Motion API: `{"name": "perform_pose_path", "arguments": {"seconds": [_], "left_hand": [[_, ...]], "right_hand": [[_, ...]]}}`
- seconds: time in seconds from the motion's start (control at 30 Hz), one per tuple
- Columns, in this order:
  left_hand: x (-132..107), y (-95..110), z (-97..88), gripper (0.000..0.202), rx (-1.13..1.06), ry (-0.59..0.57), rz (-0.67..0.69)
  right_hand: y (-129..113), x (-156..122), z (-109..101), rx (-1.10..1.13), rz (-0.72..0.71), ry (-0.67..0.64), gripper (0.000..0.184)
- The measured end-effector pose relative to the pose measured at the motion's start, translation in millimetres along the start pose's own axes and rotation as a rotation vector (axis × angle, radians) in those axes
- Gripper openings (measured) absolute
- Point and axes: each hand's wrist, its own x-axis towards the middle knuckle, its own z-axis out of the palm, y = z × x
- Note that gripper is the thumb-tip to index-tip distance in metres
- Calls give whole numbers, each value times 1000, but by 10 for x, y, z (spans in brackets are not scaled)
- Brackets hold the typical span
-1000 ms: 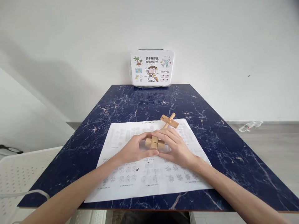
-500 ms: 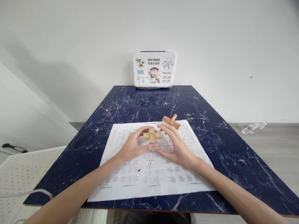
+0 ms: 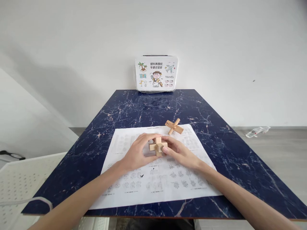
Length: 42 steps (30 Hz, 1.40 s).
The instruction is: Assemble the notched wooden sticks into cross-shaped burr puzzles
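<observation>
Between my two hands is a small cross-shaped wooden burr puzzle [image 3: 158,146] of pale interlocked blocks, held just above a printed sheet. My left hand [image 3: 139,150] grips it from the left, fingers over the top and thumb below. On the other side my right hand [image 3: 178,151] has its thumb pressed on the right front block, with its fingers behind. The sheet [image 3: 134,196] shows rows of small grey diagrams. Past my right fingers, two or more flat wooden pieces [image 3: 174,126] with a round peg lie crossed at the sheet's top edge.
The dark blue marbled table [image 3: 153,111] reaches back to a white wall. A white case with cartoon prints [image 3: 157,75] stands at its far end. At the left is a white perforated surface [image 3: 14,179] with a pale cable [image 3: 26,200]. A clear plastic item [image 3: 257,131] lies on the floor at the right.
My right hand has closed in and now grips the puzzle's right side. The puzzle has tilted, showing more of its front. The view has shifted slightly.
</observation>
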Motion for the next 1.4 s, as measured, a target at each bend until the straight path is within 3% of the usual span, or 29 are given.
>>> {"name": "perform_pose_path", "arguments": {"seconds": [0.47,0.8,0.97,1.17,1.4], "left_hand": [[18,11,2,58,41,-37,5],[10,-12,5,61,55,-17,95],[-2,-18,-13,63,55,-4,20],[6,-44,-19,62,-41,-39,4],[12,-18,-2,84,-242,-95,-241]], "right_hand": [[29,-1,-29,-79,1,35,43],[30,-24,-35,-35,-47,53,47],[-21,-27,-47,-183,-28,115,32],[-72,-32,-16,-199,5,85,32],[-50,-28,-16,-230,-19,184,31]]}}
